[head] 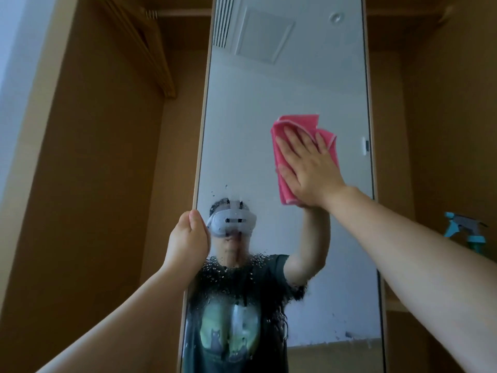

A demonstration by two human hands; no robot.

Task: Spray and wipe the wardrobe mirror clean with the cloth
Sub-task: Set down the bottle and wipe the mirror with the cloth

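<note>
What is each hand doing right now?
Left hand: gripping the left edge of the mirror.
Right hand: open, pressing the pink cloth against the mirror.

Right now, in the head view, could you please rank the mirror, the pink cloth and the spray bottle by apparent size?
1. mirror, by far.
2. pink cloth.
3. spray bottle, smallest as seen, but the right arm hides its lower part, so this is unsure.

I have a single view, from the wide-angle camera worn on the person's head. It faces the mirror [269,90] nearly square-on and tilts upward, so the glass narrows toward the top. It sits near: the left hand [188,234] and right hand [309,170] both reach the mirror. The headset [231,222] shows reflected, low and left of centre.
</note>
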